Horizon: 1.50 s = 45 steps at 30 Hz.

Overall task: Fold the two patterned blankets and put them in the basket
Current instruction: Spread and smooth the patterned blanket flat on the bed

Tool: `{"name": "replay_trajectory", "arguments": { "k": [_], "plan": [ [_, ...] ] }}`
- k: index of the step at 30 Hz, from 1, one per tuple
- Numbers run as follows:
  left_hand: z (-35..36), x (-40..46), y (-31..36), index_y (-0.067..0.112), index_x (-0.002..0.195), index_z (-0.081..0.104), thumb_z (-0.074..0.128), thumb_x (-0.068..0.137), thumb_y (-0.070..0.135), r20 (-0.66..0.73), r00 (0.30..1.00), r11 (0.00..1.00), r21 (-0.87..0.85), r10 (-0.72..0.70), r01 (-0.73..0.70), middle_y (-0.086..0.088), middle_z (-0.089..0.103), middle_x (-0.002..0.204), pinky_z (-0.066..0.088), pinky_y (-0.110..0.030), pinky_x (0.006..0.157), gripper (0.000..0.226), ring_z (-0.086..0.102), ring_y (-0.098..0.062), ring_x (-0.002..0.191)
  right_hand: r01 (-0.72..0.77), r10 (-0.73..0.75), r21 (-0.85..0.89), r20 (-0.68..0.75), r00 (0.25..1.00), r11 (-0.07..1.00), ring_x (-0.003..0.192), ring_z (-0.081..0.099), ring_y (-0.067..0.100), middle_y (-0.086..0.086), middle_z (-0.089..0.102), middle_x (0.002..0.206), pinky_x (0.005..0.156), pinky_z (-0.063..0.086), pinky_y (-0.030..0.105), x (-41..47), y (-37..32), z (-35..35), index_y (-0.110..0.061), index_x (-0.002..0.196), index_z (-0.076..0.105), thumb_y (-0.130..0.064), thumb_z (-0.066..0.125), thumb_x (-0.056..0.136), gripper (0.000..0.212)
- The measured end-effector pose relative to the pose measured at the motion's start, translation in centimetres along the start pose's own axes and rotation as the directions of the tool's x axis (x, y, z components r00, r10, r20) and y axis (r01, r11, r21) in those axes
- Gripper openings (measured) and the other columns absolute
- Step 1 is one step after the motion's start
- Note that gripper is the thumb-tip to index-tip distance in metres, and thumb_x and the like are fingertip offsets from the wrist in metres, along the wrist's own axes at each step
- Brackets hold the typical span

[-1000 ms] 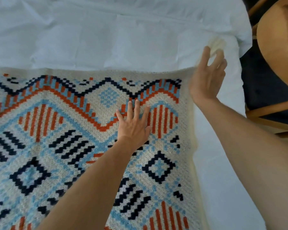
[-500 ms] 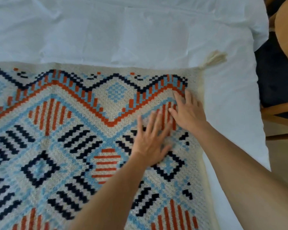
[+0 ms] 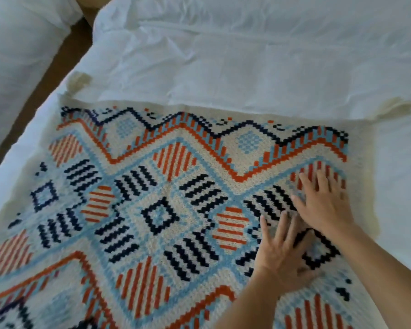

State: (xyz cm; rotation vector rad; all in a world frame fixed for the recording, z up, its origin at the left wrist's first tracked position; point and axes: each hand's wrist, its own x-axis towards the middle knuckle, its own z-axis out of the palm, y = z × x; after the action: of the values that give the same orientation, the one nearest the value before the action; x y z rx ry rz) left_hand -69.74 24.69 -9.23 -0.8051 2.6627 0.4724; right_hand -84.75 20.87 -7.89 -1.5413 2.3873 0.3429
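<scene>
The white bed [image 3: 259, 58] fills most of your view, its cover wrinkled and bare along the far side. A second white bed [image 3: 14, 58] lies off the far left corner, parted from yours by a strip of brown floor [image 3: 55, 60].

The patterned blanket [image 3: 166, 200] lies spread flat across the near half of your bed, cream with orange, navy and light-blue diamonds, stripes and zigzags. Its far edge runs straight across the bed, and its right edge stops short of the bed's right side, leaving a band of white cover there. The near part of the blanket runs out of view at the bottom. A cream tassel [image 3: 399, 109] sticks out from the blanket's far right corner onto the cover, and another tassel [image 3: 80, 80] lies at its far left corner, close to the bed's left edge.

Your right hand [image 3: 323, 205] rests palm down on the blanket near its right edge, fingers extended and slightly spread over an orange-striped diamond. Your left hand [image 3: 282, 252] lies flat just beside it and nearer to you, fingers fanned apart; the two hands seem to touch or overlap slightly. Neither hand grips any fabric.
</scene>
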Motion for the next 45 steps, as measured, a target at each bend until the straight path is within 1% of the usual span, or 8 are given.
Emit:
{"name": "replay_trajectory", "arguments": {
  "k": [4,8,17,23,26,31,37,45],
  "plan": [
    [1.0,-4.2,-0.3,0.026,0.153,-0.003,0.023,0.091,0.068,0.055,0.997,0.996,0.071,-0.052,0.048,-0.012,-0.014,0.160,-0.005,-0.074,0.103,0.079,-0.020,-0.035,0.144,-0.089,0.085,0.062,0.077,0.993,0.994,0.139,0.015,0.035,0.011,0.005,0.156,0.107,0.030,0.050,-5.9,-0.1,0.7,-0.027,0.148,0.012,-0.049,0.035,0.095,0.062],
    [2.0,-7.8,0.9,0.029,0.152,-0.011,0.016,0.091,0.069,0.105,0.992,0.995,0.071,-0.073,0.065,-0.010,-0.023,0.157,-0.006,-0.072,0.105,0.077,-0.022,-0.035,0.143,-0.179,0.159,0.109,0.166,0.973,0.978,0.139,0.016,0.032,0.010,0.009,0.156,0.105,0.032,0.050,-13.2,0.9,2.5,-0.027,0.148,0.014,-0.042,0.039,0.096,0.059],
    [5.7,-15.3,6.9,0.028,0.151,-0.011,0.030,0.092,0.062,0.194,0.977,0.981,0.150,0.093,-0.123,-0.013,-0.024,0.157,0.004,-0.073,0.106,0.080,-0.019,-0.038,0.143,-0.368,0.313,0.209,0.255,0.915,0.906,0.137,0.020,0.032,0.012,0.013,0.154,0.103,0.033,0.051,-29.0,2.5,8.2,-0.026,0.148,0.014,-0.029,0.049,0.092,0.065],
    [9.3,-19.0,10.4,0.030,0.150,-0.013,0.026,0.093,0.065,0.252,0.957,0.962,0.192,0.143,-0.195,-0.015,-0.026,0.155,0.006,-0.075,0.105,0.078,-0.019,-0.042,0.142,-0.534,0.474,0.196,0.280,0.834,0.823,0.124,0.037,0.030,0.012,0.033,0.140,0.097,0.038,0.044,-35.8,3.8,11.3,-0.018,0.149,0.003,-0.029,0.052,0.090,0.078],
    [10.5,-21.0,12.1,0.031,0.151,-0.012,0.028,0.096,0.054,0.302,0.941,0.960,0.183,0.151,-0.213,-0.013,-0.026,0.156,0.007,-0.074,0.105,0.071,-0.019,-0.042,0.142,-0.578,0.528,0.183,0.260,0.809,0.795,0.118,0.045,0.030,0.014,0.046,0.130,0.093,0.039,0.040,-38.4,5.0,12.5,-0.007,0.146,0.014,-0.027,0.051,0.091,0.069],
    [10.3,-23.8,14.0,0.029,0.151,-0.002,0.033,0.097,0.050,0.322,0.940,0.980,0.118,0.113,-0.158,-0.010,-0.016,0.159,0.014,-0.069,0.109,0.068,-0.010,-0.037,0.146,-0.529,0.483,0.430,0.220,0.848,0.732,0.097,0.058,0.032,0.016,0.058,0.108,0.070,0.042,0.031,-41.3,5.1,12.0,-0.002,0.114,0.045,-0.010,0.045,0.092,0.024],
    [3.2,-26.4,14.5,0.023,0.152,-0.002,0.032,0.100,0.035,0.259,0.966,0.993,0.108,0.006,-0.036,-0.013,0.003,0.158,0.034,-0.055,0.105,0.063,0.015,-0.035,0.142,-0.323,0.321,0.398,0.072,0.944,0.859,0.094,0.058,0.032,0.014,0.052,0.110,0.066,0.037,0.031,-43.5,0.9,5.2,-0.009,0.123,0.041,-0.009,0.041,0.093,0.030],
    [-7.0,-30.2,9.1,0.033,0.151,-0.002,0.048,0.093,0.004,0.143,0.989,0.999,-0.037,0.027,-0.021,-0.012,0.035,0.142,0.047,-0.041,0.093,0.082,0.044,-0.031,0.124,-0.153,0.154,0.424,0.031,0.988,0.893,0.106,0.058,0.028,0.009,0.047,0.134,0.082,0.047,0.037,-44.0,-9.5,-2.1,-0.016,0.145,0.024,-0.015,0.044,0.094,0.054]
  ]
}}
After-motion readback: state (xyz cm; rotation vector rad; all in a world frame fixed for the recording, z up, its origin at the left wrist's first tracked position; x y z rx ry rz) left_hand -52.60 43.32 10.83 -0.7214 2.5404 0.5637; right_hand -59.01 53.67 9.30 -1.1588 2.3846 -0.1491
